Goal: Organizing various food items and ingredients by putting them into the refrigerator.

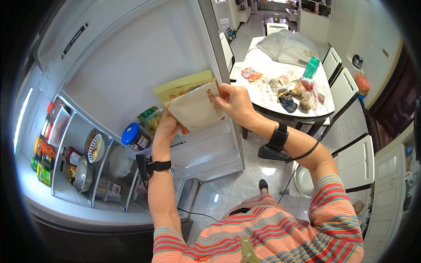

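My right hand [237, 102] pinches the right edge of a pale packet [197, 107] that bears orange writing. My left hand [167, 126] grips its lower left corner; some of those fingers are hidden behind it. Directly behind lies a yellow packet [184, 83], also printed; whether a hand touches it I cannot tell. Both packets are above the clear door bin [207, 151] of an open refrigerator door [138, 49]. A jar with a blue lid [131, 133] and a green and yellow food pouch [150, 118] stand in the bin, left of my left hand.
Lit refrigerator shelves [93, 184] on the left hold jars, bowls and a metal pot [84, 176]. Beyond the door, a white table [260, 93] carries bagged food, a green carton [311, 67] and a mesh food cover [289, 49]. White chairs [353, 161] surround it. A cable [197, 213] crosses the floor.
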### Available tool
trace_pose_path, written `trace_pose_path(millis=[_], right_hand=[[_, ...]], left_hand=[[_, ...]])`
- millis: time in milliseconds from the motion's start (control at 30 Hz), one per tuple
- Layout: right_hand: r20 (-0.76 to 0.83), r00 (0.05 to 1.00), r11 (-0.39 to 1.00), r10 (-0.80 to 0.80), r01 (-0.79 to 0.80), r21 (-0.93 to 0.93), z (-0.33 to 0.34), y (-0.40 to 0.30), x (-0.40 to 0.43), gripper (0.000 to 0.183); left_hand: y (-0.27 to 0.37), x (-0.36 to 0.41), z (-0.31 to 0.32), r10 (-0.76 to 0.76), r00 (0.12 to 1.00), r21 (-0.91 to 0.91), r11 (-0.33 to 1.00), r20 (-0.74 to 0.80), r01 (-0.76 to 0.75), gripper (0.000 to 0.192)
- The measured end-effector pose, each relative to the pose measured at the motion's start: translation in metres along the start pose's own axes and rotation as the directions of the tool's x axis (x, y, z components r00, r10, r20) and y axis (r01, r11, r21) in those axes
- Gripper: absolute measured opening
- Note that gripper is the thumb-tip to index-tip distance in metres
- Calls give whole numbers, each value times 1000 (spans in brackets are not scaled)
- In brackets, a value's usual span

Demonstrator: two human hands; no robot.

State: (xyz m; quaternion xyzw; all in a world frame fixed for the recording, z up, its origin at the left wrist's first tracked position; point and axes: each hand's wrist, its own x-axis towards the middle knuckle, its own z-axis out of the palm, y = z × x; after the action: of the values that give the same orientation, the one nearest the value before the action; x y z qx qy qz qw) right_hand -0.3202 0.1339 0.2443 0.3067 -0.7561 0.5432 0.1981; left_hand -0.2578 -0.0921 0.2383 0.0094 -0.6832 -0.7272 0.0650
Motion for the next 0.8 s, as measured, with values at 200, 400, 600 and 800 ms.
trace_pose_path(millis=[200,400,600,800], right_hand=[[-115,992,984,-46,25,-179,-1,-1,10,19],[-58,959,836,-277,210,-508,9,-1,8,33],[-112,984,935,-135,89,-344,-27,12,-11,34],[1,823,807,568,-557,198,-51,172,-6,25]], left_hand=[[-1,-21,-18,-34,982,-249,968,-186,-14,31],[4,-39,23,224,960,260,950,-170,-175,46],[-18,-37,17,410,866,804,594,-286,-16,67],[-29,-64,68,828,537,958,261,-160,-118,51]])
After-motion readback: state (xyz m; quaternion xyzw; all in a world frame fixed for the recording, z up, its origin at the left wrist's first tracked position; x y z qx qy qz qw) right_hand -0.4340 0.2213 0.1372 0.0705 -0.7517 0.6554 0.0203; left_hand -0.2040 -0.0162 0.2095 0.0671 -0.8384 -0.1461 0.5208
